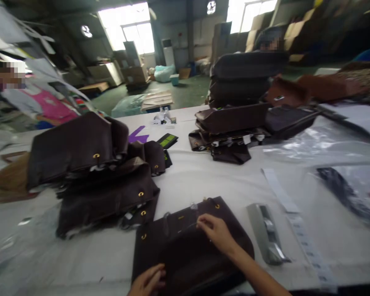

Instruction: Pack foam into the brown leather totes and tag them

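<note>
A dark brown leather handbag (185, 255) lies flat on the white table in front of me, with gold-coloured rings near its upper edge and clear plastic bits around its handle. My right hand (214, 232) is over the bag's upper part, thumb and fingertips pinched together. A thin pale line runs leftward from those fingertips, too fine to name. At the bag's lower left corner, my left hand (149, 281) rests with slightly bent fingers apart, holding nothing visible. Right of the bag is a grey tape dispenser (267, 234).
Piled dark handbags (107, 189) stand on the left, and another stack (234, 119) at the back right. A printed white strip (299, 226) and clear plastic sheeting (329, 139) lie on the right. Black-and-green cards (168, 141) lie mid-table. A person in a pink apron (54, 105) is at left.
</note>
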The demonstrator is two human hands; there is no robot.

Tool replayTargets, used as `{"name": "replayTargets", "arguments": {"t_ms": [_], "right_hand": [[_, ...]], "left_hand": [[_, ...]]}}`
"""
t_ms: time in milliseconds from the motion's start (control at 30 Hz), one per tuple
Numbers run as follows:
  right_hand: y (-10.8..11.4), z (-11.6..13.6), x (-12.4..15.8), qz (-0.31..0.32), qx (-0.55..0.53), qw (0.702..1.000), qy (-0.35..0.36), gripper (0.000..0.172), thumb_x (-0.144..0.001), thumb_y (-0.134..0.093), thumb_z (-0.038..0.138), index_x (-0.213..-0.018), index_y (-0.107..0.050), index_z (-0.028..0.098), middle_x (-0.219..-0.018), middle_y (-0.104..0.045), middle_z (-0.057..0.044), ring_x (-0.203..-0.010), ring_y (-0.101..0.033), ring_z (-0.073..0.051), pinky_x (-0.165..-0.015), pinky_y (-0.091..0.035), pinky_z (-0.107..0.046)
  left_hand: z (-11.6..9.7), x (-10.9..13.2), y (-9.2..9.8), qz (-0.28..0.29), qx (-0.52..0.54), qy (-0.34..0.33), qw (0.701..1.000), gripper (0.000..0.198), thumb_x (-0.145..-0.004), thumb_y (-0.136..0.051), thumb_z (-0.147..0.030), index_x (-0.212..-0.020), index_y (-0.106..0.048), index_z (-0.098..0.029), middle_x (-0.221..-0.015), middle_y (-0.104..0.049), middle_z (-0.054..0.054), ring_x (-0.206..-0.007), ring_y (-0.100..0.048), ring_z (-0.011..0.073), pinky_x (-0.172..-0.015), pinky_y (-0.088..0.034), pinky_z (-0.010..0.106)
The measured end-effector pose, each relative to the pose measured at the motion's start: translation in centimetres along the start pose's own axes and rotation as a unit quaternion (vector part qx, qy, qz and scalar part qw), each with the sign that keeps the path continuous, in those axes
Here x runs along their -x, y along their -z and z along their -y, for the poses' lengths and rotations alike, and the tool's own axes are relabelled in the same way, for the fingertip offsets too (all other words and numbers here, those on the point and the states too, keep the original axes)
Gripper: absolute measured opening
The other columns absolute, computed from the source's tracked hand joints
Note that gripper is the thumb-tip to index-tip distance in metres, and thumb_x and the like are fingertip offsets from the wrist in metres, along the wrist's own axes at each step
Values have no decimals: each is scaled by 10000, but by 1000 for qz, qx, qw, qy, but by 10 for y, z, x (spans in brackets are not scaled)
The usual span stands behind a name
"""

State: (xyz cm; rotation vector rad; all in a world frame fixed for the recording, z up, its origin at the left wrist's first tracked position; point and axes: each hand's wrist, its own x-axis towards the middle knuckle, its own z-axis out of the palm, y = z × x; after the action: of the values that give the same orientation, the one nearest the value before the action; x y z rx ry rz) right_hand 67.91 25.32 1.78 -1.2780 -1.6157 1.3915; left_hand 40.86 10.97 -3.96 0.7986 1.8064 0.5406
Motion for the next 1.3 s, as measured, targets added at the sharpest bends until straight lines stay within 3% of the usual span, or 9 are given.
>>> {"name": "replayTargets", "arguments": {"t_ms": [67,133,267,467,633,767,867,1100,1300], "right_hand": [[-4,-1,-9,18,21,1000,3,216,-844,-552,380,-814,-663,198,-749,-662,-10,-691,-590,-177,-659,-446,-268],[-14,-4,-16,21,42,999,14,220,-847,-541,382,-813,-663,202,-737,-657,-9,-682,-584,-183,-650,-440,-274],[-37,-16,-31,-7,105,994,33,205,-852,-512,341,-812,-661,207,-747,-664,-20,-695,-595,-192,-669,-430,-286],[-55,-41,-49,-41,188,981,-19,205,-854,-477,333,-822,-643,217,-777,-669,-19,-725,-609,-198,-691,-422,-284],[-69,-51,-54,-51,226,971,-64,181,-851,-489,315,-832,-648,231,-821,-685,-15,-782,-625,-202,-693,-416,-271],[-79,-44,-56,-53,250,964,-74,175,-859,-495,299,-826,-652,229,-814,-689,-20,-765,-626,-194,-670,-405,-262],[-82,-37,-57,-55,266,961,-59,162,-862,-496,275,-822,-644,223,-821,-691,-25,-777,-629,-195,-673,-403,-262],[-91,-44,-57,-66,264,961,-56,145,-848,-509,238,-809,-647,212,-777,-686,-25,-751,-633,-193,-707,-420,-266],[-109,-49,-68,-42,269,957,-102,158,-842,-518,227,-775,-658,196,-737,-687,-34,-720,-627,-174,-684,-417,-250]], "left_hand": [[5,-3,20,-16,31,-17,999,594,-677,-650,-639,-1064,-656,-189,-1053,-715,97,-906,-686,241,-780,-568,367],[-2,-26,29,-64,6,-43,997,604,-711,-598,-610,-1096,-636,-146,-1084,-703,123,-915,-683,231,-746,-560,326],[-32,-88,18,-94,-82,-40,991,465,-841,-483,-429,-1165,-605,-118,-1012,-709,111,-768,-678,165,-620,-504,251],[-52,-142,2,-105,-151,-76,980,273,-753,-626,-410,-824,-685,-153,-708,-667,31,-714,-613,181,-648,-419,254],[-51,-152,7,-70,-171,-71,980,198,-733,-646,-345,-731,-677,-150,-686,-672,35,-683,-611,180,-607,-413,243],[-58,-156,11,-85,-183,-96,975,261,-839,-515,-366,-915,-676,-174,-956,-706,95,-916,-630,224,-792,-432,290],[-65,-168,15,-60,-176,-93,978,281,-813,-563,-388,-973,-689,-195,-968,-715,101,-973,-630,248,-853,-428,312],[-63,-184,20,40,-56,-47,997,488,-853,-511,-409,-1250,-583,-136,-809,-701,68,-710,-630,154,-570,-435,223],[-55,-174,27,88,-2,-94,992,502,-850,-498,-294,-1332,-501,-155,-1033,-711,88,-866,-658,163,-618,-478,215]]}}
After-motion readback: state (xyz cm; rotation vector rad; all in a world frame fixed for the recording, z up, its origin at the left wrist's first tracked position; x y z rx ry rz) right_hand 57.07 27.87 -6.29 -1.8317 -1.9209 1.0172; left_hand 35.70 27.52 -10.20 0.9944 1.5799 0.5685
